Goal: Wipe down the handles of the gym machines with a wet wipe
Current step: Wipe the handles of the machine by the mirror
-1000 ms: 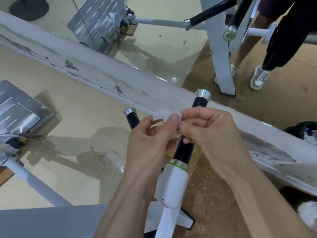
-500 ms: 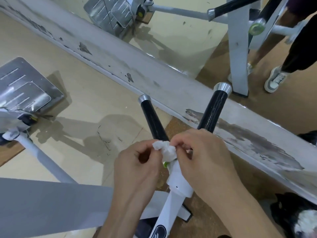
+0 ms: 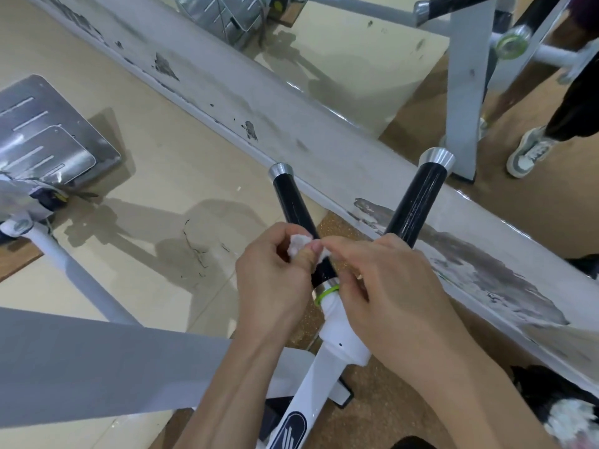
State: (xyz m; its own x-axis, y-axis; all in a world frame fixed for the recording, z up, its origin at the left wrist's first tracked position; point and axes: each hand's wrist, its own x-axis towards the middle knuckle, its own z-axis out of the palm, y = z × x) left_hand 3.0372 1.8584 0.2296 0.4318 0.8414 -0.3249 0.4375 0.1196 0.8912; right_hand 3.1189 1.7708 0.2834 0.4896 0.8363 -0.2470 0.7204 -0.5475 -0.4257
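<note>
One wide-angle camera, worn on the head, looks forward and steeply down, close above the left hand (image 3: 275, 283) and right hand (image 3: 392, 296) at lower centre; floor (image 3: 162, 176) left, mirror (image 3: 356, 59) upper right.

I can read no words, numbers or brand names anywhere in front of me. The only mark is a dark oval emblem (image 3: 293, 427) low on the white post (image 3: 334, 351) that carries the black handle (image 3: 291, 205). It shows pale curved stripes, and no letters I can make out. The metal footplate (image 3: 48, 140) at my left bears only short straight bars, not writing.
</note>
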